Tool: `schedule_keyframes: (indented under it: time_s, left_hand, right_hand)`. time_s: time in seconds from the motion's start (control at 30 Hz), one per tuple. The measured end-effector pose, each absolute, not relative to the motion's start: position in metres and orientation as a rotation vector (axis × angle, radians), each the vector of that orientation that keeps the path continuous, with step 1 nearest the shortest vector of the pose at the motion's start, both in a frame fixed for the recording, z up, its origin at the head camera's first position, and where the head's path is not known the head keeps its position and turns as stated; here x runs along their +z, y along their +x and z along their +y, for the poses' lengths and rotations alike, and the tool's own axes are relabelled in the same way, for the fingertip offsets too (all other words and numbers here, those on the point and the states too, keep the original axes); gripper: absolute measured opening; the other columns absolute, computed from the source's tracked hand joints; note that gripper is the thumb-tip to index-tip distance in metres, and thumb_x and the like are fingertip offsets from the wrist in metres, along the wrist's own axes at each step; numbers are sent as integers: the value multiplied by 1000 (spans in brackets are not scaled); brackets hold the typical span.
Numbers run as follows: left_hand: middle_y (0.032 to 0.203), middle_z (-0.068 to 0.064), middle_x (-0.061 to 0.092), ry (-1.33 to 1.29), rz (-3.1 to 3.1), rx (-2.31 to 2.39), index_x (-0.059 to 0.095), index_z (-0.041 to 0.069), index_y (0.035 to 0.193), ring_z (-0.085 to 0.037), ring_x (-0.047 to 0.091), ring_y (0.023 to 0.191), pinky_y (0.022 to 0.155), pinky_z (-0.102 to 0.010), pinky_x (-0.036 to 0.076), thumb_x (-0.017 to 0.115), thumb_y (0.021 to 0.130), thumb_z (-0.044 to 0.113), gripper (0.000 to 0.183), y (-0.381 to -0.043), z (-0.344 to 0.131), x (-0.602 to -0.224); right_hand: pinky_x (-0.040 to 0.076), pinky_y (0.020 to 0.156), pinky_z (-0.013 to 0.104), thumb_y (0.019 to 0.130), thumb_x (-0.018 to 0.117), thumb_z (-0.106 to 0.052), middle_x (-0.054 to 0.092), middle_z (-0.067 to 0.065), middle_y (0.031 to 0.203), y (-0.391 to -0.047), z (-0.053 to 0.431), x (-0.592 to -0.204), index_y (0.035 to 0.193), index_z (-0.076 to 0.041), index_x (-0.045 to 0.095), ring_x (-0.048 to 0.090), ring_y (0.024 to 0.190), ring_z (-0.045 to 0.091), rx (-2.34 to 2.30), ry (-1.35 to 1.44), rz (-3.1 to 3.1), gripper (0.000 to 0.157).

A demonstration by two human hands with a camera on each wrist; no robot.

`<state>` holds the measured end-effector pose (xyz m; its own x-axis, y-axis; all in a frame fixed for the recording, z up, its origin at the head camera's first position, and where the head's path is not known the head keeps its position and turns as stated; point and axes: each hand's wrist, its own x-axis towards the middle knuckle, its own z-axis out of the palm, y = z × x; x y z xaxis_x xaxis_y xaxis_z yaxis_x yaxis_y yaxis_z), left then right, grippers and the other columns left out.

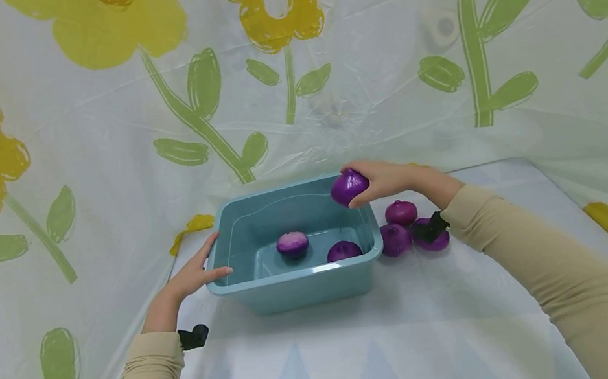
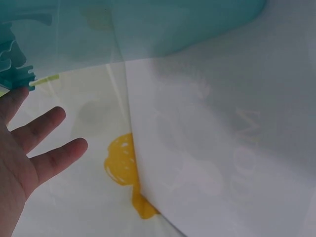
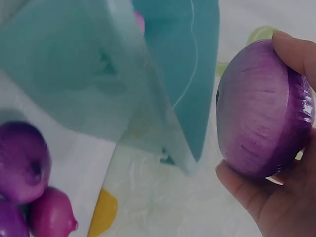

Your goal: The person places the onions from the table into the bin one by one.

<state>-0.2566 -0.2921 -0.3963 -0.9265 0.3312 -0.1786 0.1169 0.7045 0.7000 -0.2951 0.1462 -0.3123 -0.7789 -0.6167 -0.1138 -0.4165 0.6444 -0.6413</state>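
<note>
Purp. onions (image 1: 345, 188): 1 held, 2 in tub (image 1: 307, 290), 3 o/s

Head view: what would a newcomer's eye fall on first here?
Probably the purple onion held by the right hand near the far right corner of the teal tub. Two more onions lie inside the tub, and three others sit beside it on the right. Behind, large yellow flowers brighten the pale backdrop.
</note>
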Motion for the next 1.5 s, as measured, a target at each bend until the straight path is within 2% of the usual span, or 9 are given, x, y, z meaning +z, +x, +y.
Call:
schedule_keyframes:
  time_s: [0.33, 0.5, 0.8, 1.17, 1.5]
  left_hand:
    - [151, -21, 7, 336, 2632, 1034, -1, 23, 148, -47, 17, 132, 97, -66, 28, 65, 80, 41, 97, -256, -292, -396]
    - [151, -21, 7, 335, 2629, 1046, -1, 24, 148, -47, 16, 132, 97, -66, 27, 65, 81, 41, 96, -253, -292, -395]
    - [150, -22, 9, 356, 2624, 1039, -2, 23, 148, -48, 19, 131, 96, -66, 29, 65, 81, 40, 96, -253, -291, -395]
    - [149, -23, 12, 325, 2627, 1043, -2, 26, 148, -50, 21, 130, 95, -66, 31, 65, 79, 44, 98, -253, -290, -397]
    - [149, -23, 12, 303, 2623, 1044, -1, 26, 148, -49, 21, 129, 94, -64, 33, 65, 78, 45, 99, -252, -289, -397]
  right_hand:
    - [45, 94, 44, 77, 67, -40, 39, 12, 136, -306, 113, -318, 141, -8, 26, 43, 120, 28, -832, -821, 2562, 82]
    - [45, 94, 42, 79, 66, -40, 39, 13, 135, -306, 98, -318, 140, -6, 27, 43, 119, 28, -830, -840, 2550, 80]
    - [30, 106, 48, 84, 63, -37, 27, 20, 146, -300, 93, -316, 144, -3, 20, 28, 133, 35, -879, -827, 2485, 81]
    - [31, 103, 54, 87, 58, -41, 32, 19, 143, -301, 138, -318, 143, -6, 25, 32, 130, 39, -893, -790, 2612, 74]
    - [30, 101, 58, 89, 55, -37, 32, 24, 141, -291, 213, -339, 140, 2, 28, 33, 127, 41, -872, -669, 2719, 69]
